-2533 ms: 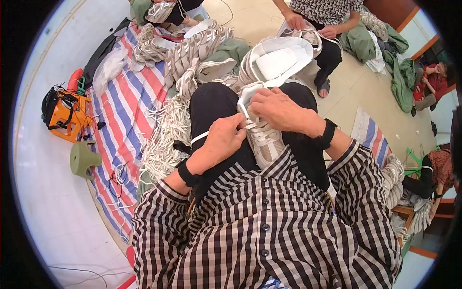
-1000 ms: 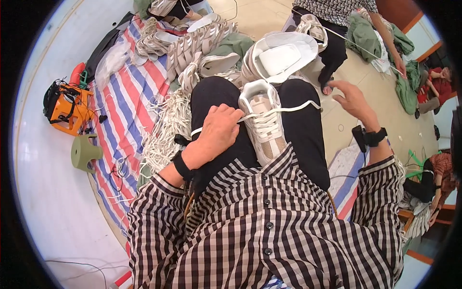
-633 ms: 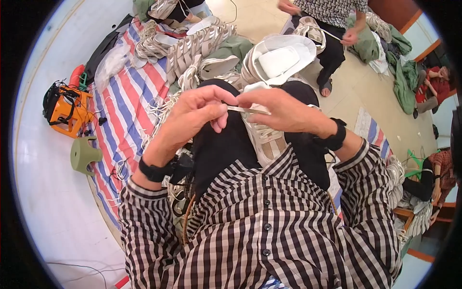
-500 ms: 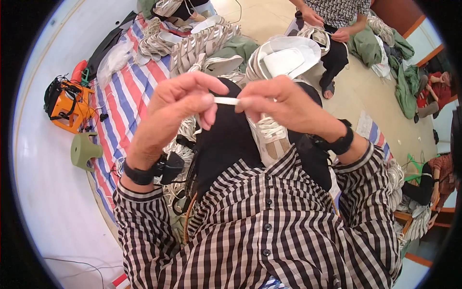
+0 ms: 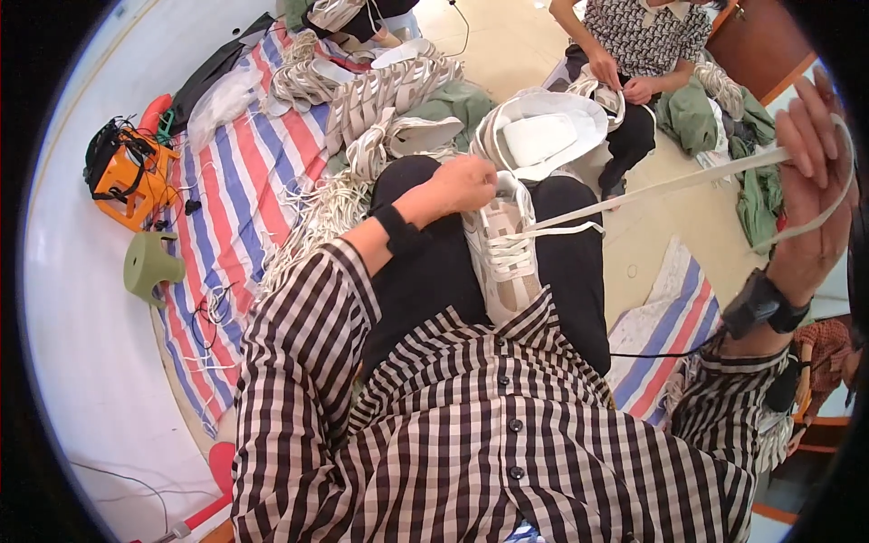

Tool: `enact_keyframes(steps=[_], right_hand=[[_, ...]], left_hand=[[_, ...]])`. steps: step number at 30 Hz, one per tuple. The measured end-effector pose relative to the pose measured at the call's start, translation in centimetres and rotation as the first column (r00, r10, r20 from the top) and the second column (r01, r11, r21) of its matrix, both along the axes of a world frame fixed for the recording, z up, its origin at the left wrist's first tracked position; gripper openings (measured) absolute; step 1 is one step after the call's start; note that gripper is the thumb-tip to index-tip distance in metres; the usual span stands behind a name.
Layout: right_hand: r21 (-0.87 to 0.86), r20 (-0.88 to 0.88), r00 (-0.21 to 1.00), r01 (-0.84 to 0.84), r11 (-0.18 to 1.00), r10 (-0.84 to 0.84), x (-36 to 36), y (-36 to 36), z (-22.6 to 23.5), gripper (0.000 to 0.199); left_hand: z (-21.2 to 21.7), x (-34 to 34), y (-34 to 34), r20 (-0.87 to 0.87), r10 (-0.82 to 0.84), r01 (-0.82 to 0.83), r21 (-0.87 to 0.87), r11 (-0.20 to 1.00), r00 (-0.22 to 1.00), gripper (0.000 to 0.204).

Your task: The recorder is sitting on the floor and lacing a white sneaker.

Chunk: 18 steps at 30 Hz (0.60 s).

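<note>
A beige and white sneaker (image 5: 511, 262) rests between my thighs, toe toward me, its front laced with white lace. At the far left edge of its opening, my left hand (image 5: 457, 187) is closed with bent fingers against the collar; the fingertips are partly hidden. Far out to the right and raised, my right hand (image 5: 806, 195) holds a white shoelace (image 5: 665, 190). The lace runs taut from the sneaker to this hand, and its end loops around behind the fingers. Another loose lace end (image 5: 570, 230) lies over my right thigh.
Beyond my knees stands a large white-lined shoe piece (image 5: 543, 127), beside stacked shoe uppers (image 5: 389, 95). White laces (image 5: 317, 222) lie heaped left of me on a striped sheet (image 5: 244, 136). A green stool (image 5: 149, 267) and orange crate (image 5: 136, 181) stand farther left. A co-worker (image 5: 634, 54) sits ahead.
My hands have parted: the right has swung far right, drawing the lace out, while the left has let go of the lace and moved to the sneaker's collar.
</note>
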State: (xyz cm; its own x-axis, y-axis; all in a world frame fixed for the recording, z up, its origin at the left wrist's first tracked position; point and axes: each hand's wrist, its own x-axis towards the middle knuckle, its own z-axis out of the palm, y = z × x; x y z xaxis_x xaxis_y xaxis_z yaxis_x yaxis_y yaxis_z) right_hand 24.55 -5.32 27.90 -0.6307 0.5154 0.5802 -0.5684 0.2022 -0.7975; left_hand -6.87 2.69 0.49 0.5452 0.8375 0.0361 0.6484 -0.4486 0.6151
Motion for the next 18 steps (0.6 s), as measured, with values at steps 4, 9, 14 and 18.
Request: enact_keyframes(steps=[4,9,14,18], right_hand=[[-0.140,-0.077,0.892,0.433,0.891,-0.445,4.7,-0.9,1.6,0.022],[-0.116,-0.018,0.805,0.587,0.801,-0.592,15.3,-1.0,2.5,0.032],[-0.169,0.004,0.671,0.731,0.661,-0.742,20.6,-0.1,0.6,0.036],[-0.202,-0.023,0.584,0.792,0.576,-0.811,23.0,2.5,-2.0,0.025]], left_hand=[[0.1,1.0,0.6,-0.165,0.078,-0.057,0.131,0.990,0.983,0.028],[-0.2,1.5,0.8,-0.241,-0.184,0.114,-0.276,0.954,0.953,0.041],[0.0,1.0,1.3,-0.225,-0.200,0.124,-0.312,0.942,0.954,0.047],[0.2,0.6,1.2,-0.232,-0.196,0.109,-0.343,0.933,0.953,0.048]])
